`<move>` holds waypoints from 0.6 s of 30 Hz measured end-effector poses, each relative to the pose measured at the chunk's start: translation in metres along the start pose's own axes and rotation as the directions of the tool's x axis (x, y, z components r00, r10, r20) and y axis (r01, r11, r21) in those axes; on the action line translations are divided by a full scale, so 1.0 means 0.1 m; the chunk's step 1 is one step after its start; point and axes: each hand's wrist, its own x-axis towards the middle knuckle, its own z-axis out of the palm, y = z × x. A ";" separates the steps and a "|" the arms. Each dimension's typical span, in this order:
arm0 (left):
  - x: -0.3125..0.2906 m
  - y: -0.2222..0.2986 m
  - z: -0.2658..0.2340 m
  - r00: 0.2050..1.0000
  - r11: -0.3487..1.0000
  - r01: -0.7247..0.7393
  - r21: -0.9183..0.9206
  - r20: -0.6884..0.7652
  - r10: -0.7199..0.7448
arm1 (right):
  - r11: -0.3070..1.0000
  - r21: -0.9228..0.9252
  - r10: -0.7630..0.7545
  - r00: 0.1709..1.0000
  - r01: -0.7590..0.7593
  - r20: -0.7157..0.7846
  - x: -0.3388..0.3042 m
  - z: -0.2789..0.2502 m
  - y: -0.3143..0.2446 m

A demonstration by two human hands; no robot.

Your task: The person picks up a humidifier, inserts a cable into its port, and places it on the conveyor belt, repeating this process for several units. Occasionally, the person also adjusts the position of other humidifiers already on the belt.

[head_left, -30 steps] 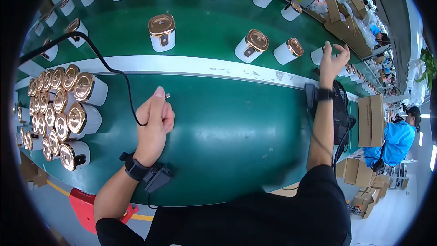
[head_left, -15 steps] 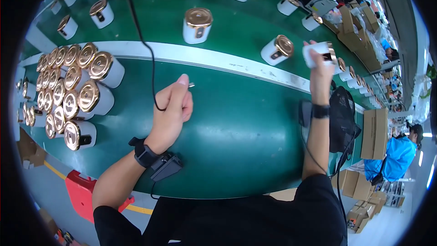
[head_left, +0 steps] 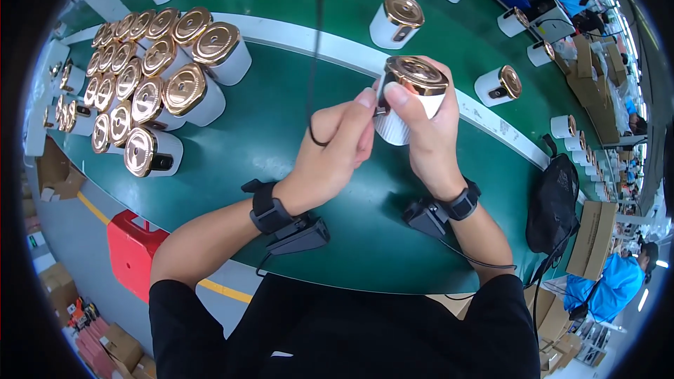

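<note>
1. The right hand [head_left: 428, 137] gripped a white ribbed cylinder with a gold cap [head_left: 411, 98], held tilted above the green tabletop [head_left: 246, 140], thumb pressed near the cap's edge.
2. The left hand [head_left: 337, 147] was closed around a black cable [head_left: 316, 49], fingertips pinching its end against the side of the cylinder just under the cap.
3. The cable ran up and away from the hands toward the top of the view.
4. A cluster of similar gold-capped cylinders [head_left: 147, 84] lay packed together on the tabletop to the person's left, well apart from the hands.
5. More such cylinders [head_left: 395, 22] stood spaced out beyond a white strip [head_left: 330, 45].
6. A black bag [head_left: 554, 203] sat at the right edge.
</note>
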 end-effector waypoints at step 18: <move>-0.03 -0.13 -0.06 0.994 0.934 -0.058 0.352 -0.065 0.086 | 0.982 -0.189 0.026 0.999 -0.029 -0.022 -0.12 0.08 -0.04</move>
